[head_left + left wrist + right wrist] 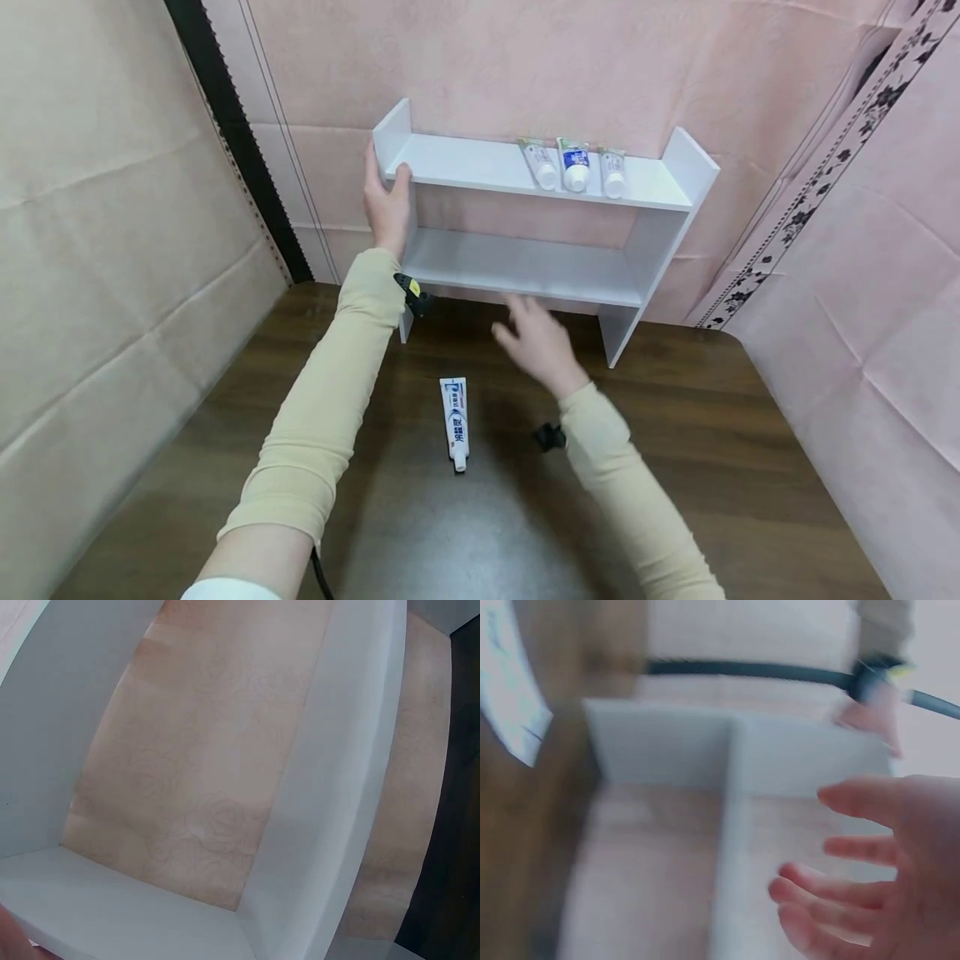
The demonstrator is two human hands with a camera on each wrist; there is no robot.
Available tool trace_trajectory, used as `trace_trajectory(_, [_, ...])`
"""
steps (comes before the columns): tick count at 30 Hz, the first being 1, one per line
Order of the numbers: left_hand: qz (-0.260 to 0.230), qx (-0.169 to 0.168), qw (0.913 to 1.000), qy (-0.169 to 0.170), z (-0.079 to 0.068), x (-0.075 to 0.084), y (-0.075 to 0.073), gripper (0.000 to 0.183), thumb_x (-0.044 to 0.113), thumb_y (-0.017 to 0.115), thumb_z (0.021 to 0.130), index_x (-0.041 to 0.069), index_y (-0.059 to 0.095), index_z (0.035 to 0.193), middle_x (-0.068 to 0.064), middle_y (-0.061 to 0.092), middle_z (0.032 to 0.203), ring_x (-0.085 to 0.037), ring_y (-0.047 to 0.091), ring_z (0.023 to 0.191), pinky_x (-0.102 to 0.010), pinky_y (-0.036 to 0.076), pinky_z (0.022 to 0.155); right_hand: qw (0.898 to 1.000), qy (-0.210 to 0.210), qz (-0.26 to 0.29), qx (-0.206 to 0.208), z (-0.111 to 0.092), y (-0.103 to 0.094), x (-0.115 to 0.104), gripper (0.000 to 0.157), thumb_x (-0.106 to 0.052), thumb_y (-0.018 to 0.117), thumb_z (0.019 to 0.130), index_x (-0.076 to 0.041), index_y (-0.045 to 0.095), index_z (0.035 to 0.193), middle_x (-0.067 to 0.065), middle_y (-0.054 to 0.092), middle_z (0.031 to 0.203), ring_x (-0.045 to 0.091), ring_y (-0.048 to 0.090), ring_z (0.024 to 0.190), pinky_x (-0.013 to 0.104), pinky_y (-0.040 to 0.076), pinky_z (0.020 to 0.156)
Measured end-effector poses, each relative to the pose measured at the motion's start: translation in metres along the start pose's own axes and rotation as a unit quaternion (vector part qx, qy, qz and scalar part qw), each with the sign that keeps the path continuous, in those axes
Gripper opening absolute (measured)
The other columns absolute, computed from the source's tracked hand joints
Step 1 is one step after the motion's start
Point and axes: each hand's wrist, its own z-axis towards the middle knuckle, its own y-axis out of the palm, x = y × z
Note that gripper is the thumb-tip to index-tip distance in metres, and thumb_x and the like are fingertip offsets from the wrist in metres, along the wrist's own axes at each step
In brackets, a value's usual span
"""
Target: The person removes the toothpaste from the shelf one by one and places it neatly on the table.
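A white two-tier shelf (525, 257) stands upright at the back of the wooden table. My left hand (387, 212) grips its left side panel near the top, thumb at the front edge. In the left wrist view the shelf's inside (322, 780) fills most of the picture, with a bit of that hand at the lower left corner. My right hand (538, 343), fingers spread and holding nothing, hovers before the lower board. A white and blue toothpaste tube (455, 421) lies on the table, its cap toward me. Its blurred edge (514, 690) shows in the right wrist view.
Three tubes lie on the top board, caps forward: a white one (540, 164), a blue and white one (575, 167) and another white one (613, 173). Pink patterned cloth (525, 67) hangs behind, and pale cloth walls (112, 208) flank the brown table (720, 450).
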Motion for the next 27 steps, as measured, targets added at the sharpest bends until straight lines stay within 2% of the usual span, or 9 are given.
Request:
trace_trajectory(5, [0.010,0.003,0.9999,0.012,-0.002,0.001,0.001,0.064,0.031,0.049,0.096,0.033,0.023,0.154,0.014,0.030,0.158,-0.002,0.034,0.137,-0.019,0.025,0.111,0.996,0.002,0.002,0.093,0.035,-0.067,-0.005,0.066,-0.026,0.058,0.095,-0.022,0.026,0.153,0.015,0.058,0.119,0.031,0.058,0.097,0.046,0.051,0.071])
trace_trajectory(7, [0.013,0.005,0.9997,0.022,-0.003,0.001,0.002,0.063,0.029,0.049,0.097,0.031,0.024,0.154,0.013,0.030,0.158,-0.002,0.034,0.138,-0.017,0.025,0.111,0.994,0.017,-0.002,0.112,0.048,-0.087,-0.007,0.070,-0.027,0.057,0.095,-0.027,0.020,0.155,0.014,0.058,0.121,0.030,0.057,0.101,0.048,0.050,0.074])
trace_trajectory(9, [0.015,0.005,0.9995,0.027,-0.005,0.001,0.003,0.063,0.028,0.049,0.097,0.030,0.024,0.154,0.012,0.030,0.159,-0.002,0.034,0.139,-0.016,0.025,0.110,0.992,0.036,-0.009,0.121,0.059,-0.099,-0.006,0.073,-0.028,0.056,0.096,-0.029,0.014,0.156,0.013,0.060,0.119,0.029,0.058,0.097,0.048,0.049,0.075])
trace_trajectory(12, [0.016,0.006,0.9994,0.030,-0.005,0.000,0.004,0.064,0.027,0.050,0.096,0.028,0.025,0.155,0.011,0.030,0.159,-0.002,0.034,0.138,-0.015,0.025,0.109,0.991,0.058,-0.021,0.120,0.070,-0.108,-0.004,0.073,-0.029,0.052,0.097,-0.027,0.012,0.157,0.013,0.063,0.118,0.028,0.059,0.093,0.047,0.048,0.077])
trace_trajectory(16, [0.016,0.011,0.9993,0.031,-0.005,-0.002,0.004,0.064,0.026,0.050,0.096,0.027,0.025,0.155,0.011,0.031,0.158,-0.001,0.034,0.138,-0.014,0.025,0.110,0.990,0.064,-0.022,0.127,0.074,-0.109,-0.003,0.065,-0.029,0.051,0.097,-0.022,0.023,0.155,0.014,0.066,0.106,0.029,0.059,0.083,0.043,0.046,0.072])
trace_trajectory(21, [0.011,0.012,0.9994,0.030,-0.005,-0.002,0.003,0.063,0.027,0.049,0.096,0.029,0.025,0.154,0.012,0.032,0.157,-0.001,0.036,0.136,-0.015,0.026,0.109,0.983,0.068,-0.014,0.169,0.073,-0.110,-0.007,0.049,-0.040,0.051,0.096,-0.017,0.038,0.137,0.015,0.068,0.093,0.030,0.058,0.072,0.038,0.042,0.061])
trace_trajectory(24, [0.008,0.011,0.9993,0.034,-0.005,0.000,0.002,0.063,0.027,0.048,0.097,0.029,0.024,0.154,0.012,0.033,0.157,-0.002,0.037,0.135,-0.016,0.027,0.109,0.980,0.070,-0.009,0.187,0.076,-0.112,-0.012,0.045,-0.046,0.050,0.095,-0.014,0.040,0.124,0.012,0.060,0.083,0.029,0.053,0.068,0.036,0.038,0.057])
trace_trajectory(27, [0.003,0.008,0.9993,0.037,-0.005,0.002,0.002,0.063,0.028,0.048,0.097,0.029,0.023,0.155,0.013,0.032,0.157,-0.001,0.036,0.136,-0.016,0.026,0.109,0.980,0.079,-0.014,0.183,0.080,-0.115,-0.016,0.044,-0.047,0.046,0.096,-0.013,0.040,0.125,0.011,0.059,0.085,0.027,0.052,0.070,0.035,0.037,0.057])
